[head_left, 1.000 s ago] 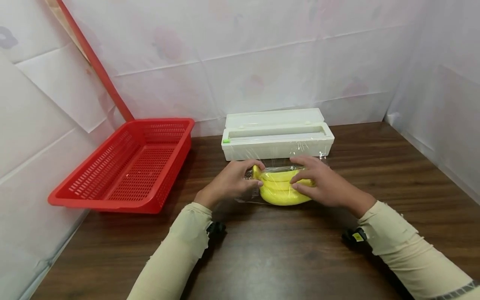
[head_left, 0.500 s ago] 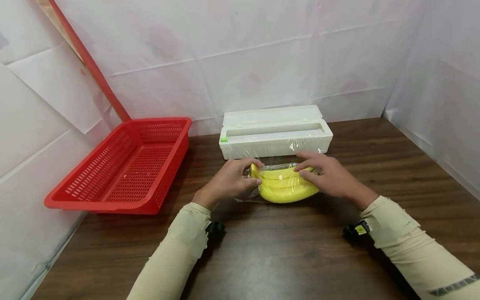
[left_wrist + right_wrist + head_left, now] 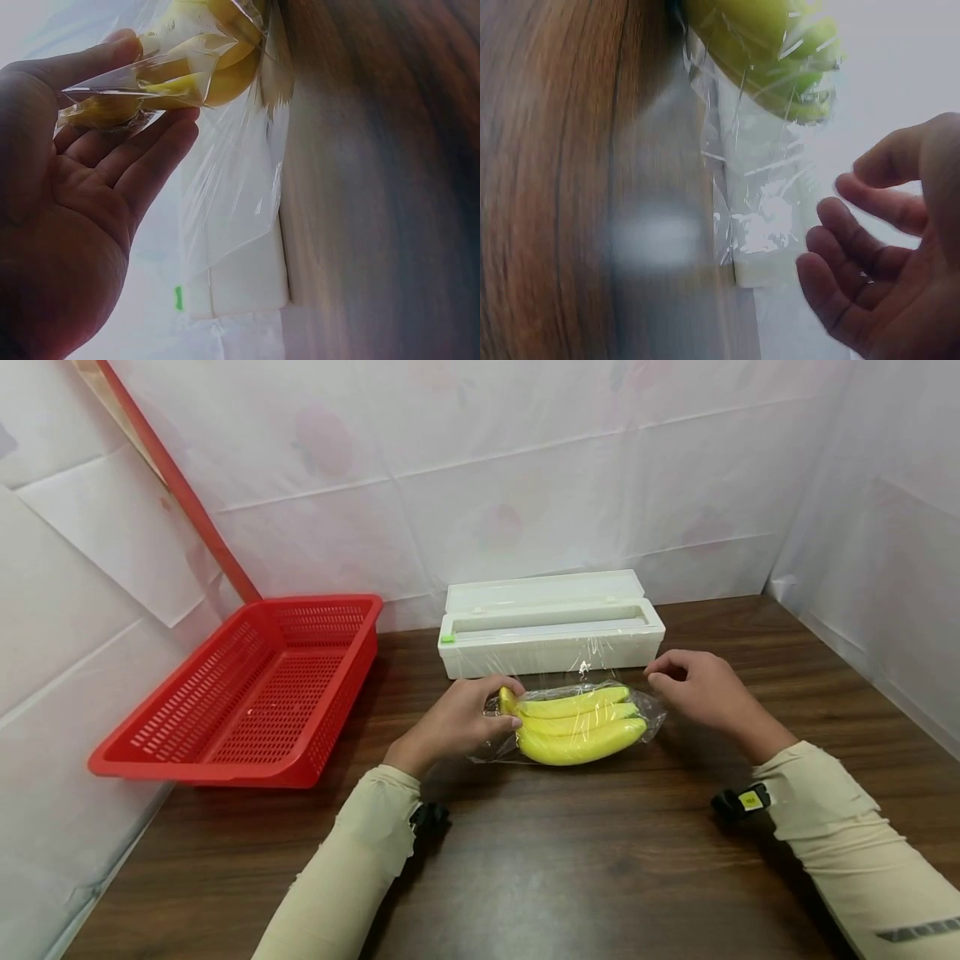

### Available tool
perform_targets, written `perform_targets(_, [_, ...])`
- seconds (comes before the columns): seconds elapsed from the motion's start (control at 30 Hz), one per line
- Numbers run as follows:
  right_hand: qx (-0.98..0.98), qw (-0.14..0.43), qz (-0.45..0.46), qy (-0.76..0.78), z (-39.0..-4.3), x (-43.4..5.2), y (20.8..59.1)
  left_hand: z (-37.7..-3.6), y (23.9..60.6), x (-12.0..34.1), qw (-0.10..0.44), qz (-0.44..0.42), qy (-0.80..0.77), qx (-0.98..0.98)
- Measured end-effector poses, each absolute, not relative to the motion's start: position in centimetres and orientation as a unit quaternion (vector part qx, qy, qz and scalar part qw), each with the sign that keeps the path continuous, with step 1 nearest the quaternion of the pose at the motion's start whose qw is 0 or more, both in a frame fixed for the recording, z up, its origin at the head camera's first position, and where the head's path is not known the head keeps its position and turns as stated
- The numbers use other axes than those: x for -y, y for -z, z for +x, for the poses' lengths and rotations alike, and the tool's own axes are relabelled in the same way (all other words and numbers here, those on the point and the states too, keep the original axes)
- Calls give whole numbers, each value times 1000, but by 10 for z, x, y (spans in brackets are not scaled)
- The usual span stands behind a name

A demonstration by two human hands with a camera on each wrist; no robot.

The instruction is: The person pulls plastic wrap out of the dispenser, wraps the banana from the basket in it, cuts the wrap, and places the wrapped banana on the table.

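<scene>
A bunch of bananas (image 3: 577, 745) lies in clear plastic wrap, which stretches back to a white wrap dispenser (image 3: 551, 652). My left hand (image 3: 461, 720) grips the stem end through the film, thumb in front and fingers behind. In the left wrist view, the stem of the bananas (image 3: 112, 111) sits between the thumb and fingers. Off the bananas' right tips, my right hand (image 3: 708, 692) is loosely curled with thumb and forefinger close together. Nothing shows between its fingers in the right wrist view, where the wrap (image 3: 761, 180) hangs beside the fingertips.
The dispenser's lid (image 3: 547, 589) stands raised at the back, and a green cutter slide (image 3: 447, 639) sits at its left end. On the left is a red perforated basket (image 3: 315, 752). White patterned sheets (image 3: 517, 485) wall in the brown table (image 3: 547, 868).
My right hand has left the bananas and moved to the right, uncovering their tips under the wrap. The left hand keeps its hold at the stem. The view shifted slightly earlier.
</scene>
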State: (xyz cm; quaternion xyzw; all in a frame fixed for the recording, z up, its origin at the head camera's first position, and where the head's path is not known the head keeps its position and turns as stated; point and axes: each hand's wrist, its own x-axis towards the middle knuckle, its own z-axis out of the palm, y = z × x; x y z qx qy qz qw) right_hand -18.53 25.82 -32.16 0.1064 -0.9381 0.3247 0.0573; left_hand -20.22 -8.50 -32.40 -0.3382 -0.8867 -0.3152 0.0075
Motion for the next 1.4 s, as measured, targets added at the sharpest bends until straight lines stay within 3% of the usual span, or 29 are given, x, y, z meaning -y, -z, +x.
perform_targets(0.27, [935, -137, 70, -318, -191, -266, 324, -204, 326, 86, 6, -339, 317, 886])
perform_targets(0.4, [922, -178, 57, -338, -193, -268, 329, -203, 326, 86, 6, -340, 317, 885])
perform_targets(0.9, [851, -169, 29, -496, -198, -275, 328, -197, 320, 87, 9, -353, 304, 885])
perform_targets(1.4, [828, -102, 77, -546, -190, -265, 318, -198, 321, 86, 8, -357, 313, 880])
